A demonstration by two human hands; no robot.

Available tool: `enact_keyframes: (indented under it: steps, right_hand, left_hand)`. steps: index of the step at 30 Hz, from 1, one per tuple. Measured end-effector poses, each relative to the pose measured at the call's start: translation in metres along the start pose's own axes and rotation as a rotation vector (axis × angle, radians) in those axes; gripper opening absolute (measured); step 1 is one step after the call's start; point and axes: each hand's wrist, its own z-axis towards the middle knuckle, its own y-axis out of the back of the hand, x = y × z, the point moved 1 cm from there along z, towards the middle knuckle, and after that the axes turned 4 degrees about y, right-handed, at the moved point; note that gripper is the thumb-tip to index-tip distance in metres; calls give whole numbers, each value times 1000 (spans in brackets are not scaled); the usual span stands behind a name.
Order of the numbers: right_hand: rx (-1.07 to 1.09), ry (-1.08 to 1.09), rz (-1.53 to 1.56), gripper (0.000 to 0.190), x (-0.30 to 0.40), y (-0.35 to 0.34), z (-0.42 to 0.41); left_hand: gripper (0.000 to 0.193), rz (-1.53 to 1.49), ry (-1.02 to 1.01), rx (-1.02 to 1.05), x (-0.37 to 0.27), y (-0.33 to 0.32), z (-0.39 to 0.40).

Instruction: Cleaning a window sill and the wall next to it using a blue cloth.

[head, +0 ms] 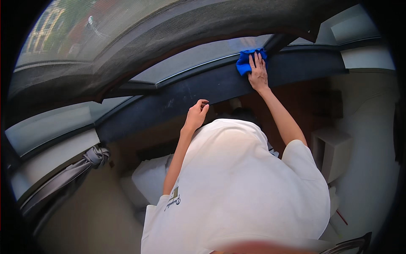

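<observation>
My right hand presses a blue cloth against the dark window sill, its fingers spread over the fabric. The cloth lies crumpled at the sill's back edge, by the foot of an upright window post. My left hand is near the sill's front edge, with loosely curled fingers and nothing visible in them. Whether it touches the sill I cannot tell. Pale scuffs mark the sill's surface left of the cloth. Behind the sill runs a window pane in a dark frame.
A dark mesh screen hangs over the window's upper part. At the left is a knotted grey curtain. White bedding lies below on the left, and a pale open-fronted cabinet stands on the right.
</observation>
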Motion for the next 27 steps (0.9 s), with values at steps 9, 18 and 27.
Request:
enact_keyframes:
  steps: [9,18,27]
  right_hand:
    - [93,184,174,77,100,-24,15]
    - [151,330,302,76,272,-81,29]
    - [159,362,319,71,319,-92,38]
  left_hand:
    - [32,-45,121,-68,7,-1,-21]
    - [30,-162,199,-283,70,38,-71]
    - [29,-137,227,-240,125,53,-92]
